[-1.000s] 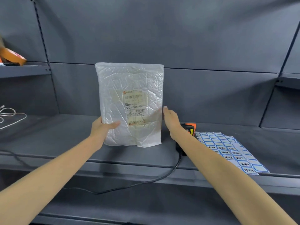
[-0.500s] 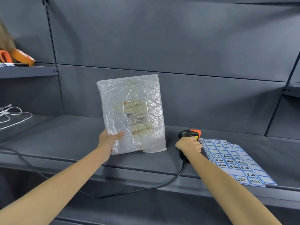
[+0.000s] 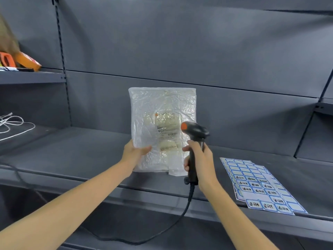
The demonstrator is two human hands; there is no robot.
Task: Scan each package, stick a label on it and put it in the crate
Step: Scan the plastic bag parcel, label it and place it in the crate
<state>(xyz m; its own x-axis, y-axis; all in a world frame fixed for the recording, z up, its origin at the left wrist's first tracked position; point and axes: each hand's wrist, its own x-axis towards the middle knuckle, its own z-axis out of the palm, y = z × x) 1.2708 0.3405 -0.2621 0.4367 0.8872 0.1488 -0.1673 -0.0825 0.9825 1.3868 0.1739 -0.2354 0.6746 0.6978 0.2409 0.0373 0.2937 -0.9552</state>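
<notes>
Shelf (image 3: pixel 81 154): dark grey metal, carries the work.
Package (image 3: pixel 162 130): white plastic mailer, upright above the shelf, printed shipping slip facing the person.
Label sheets (image 3: pixel 259 183): blue-bordered stickers, flat on the shelf, right of the package.
Barcode scanner (image 3: pixel 195 134): black, orange-tipped, head just before the slip; cable hangs below.
Left hand (image 3: pixel 134 153): thumb and fingers pinch the package's lower left edge.
Right hand (image 3: pixel 200 163): fingers wrapped round the scanner grip.
</notes>
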